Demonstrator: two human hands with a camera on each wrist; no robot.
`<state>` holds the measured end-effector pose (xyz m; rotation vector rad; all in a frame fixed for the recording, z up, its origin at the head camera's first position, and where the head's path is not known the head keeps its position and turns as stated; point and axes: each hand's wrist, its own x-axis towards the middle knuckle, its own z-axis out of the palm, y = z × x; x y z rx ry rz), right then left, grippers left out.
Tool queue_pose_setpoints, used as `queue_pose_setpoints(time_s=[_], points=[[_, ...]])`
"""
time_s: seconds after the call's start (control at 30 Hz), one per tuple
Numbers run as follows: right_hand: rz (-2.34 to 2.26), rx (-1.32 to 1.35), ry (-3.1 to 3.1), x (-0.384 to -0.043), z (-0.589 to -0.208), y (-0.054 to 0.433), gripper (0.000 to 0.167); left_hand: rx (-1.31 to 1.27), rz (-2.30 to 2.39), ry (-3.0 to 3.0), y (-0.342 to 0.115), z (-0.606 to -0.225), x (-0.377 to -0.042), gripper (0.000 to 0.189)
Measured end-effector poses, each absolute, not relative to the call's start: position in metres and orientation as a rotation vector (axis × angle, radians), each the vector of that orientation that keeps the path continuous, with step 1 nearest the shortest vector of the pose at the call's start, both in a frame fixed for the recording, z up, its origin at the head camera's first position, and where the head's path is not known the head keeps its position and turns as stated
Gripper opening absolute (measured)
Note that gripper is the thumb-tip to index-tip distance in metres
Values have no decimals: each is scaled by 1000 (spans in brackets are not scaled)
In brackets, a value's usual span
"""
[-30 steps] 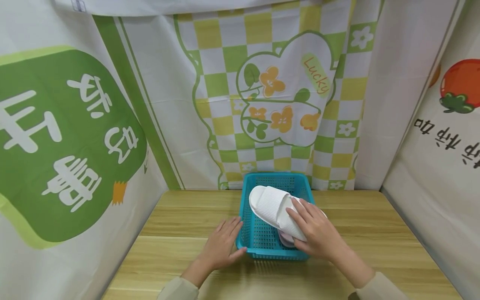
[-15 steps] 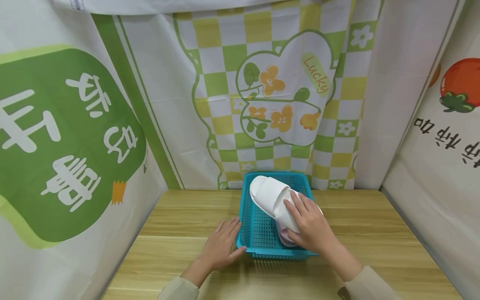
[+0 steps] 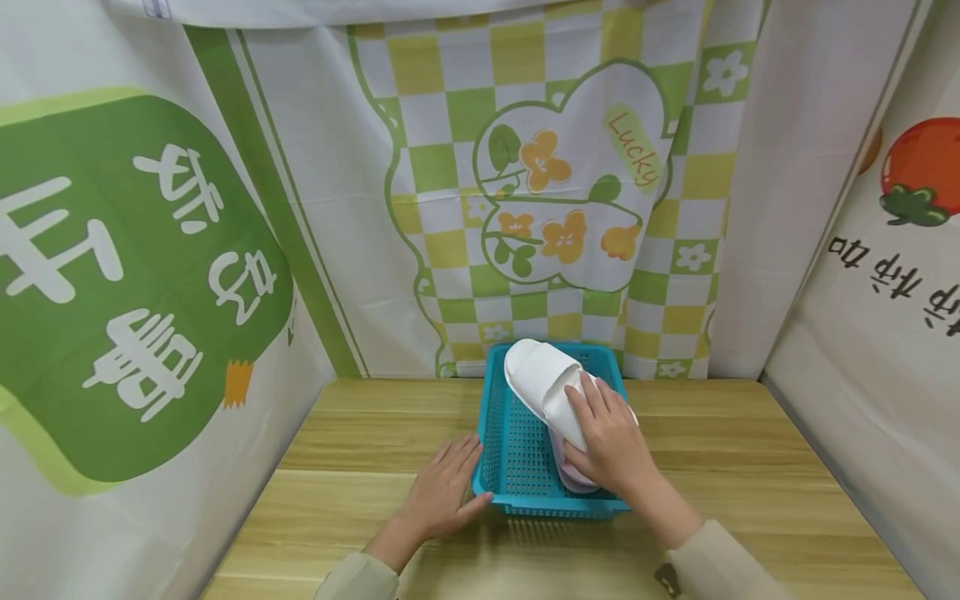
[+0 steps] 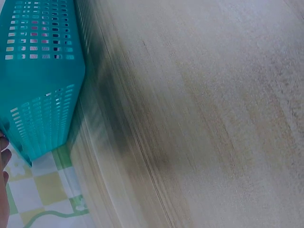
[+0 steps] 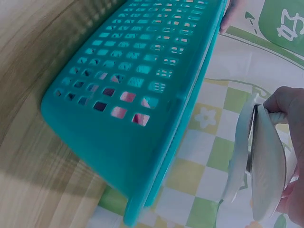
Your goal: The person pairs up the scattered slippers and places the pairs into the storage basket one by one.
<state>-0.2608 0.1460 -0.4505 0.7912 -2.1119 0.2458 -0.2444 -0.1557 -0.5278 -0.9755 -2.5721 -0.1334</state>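
Note:
My right hand grips a white slipper by its heel half, above the blue plastic basket. The slipper's ribbed strap faces up and its toe points to the far left. In the right wrist view, two white soles lie close together with a dark gap between them, so a second slipper seems to be held beneath. A pale pink slipper-like thing lies in the right part of the basket, partly covered. My left hand, fingers straight, touches the basket's left front corner.
The basket stands on a wooden table, close to a checked cloth backdrop. Printed cloth walls rise on the left and right of the table.
The white slipper and my right hand have moved up and away from me, slightly left. More of the pink thing shows now. My left hand has stayed at the basket's corner.

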Motion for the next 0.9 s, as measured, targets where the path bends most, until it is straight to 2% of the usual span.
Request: queue_pose_setpoints(time_s=[0.9], points=[[317, 424, -2326, -275, -448, 103, 72, -986, -115, -2583, -156, -526, -243, 75]])
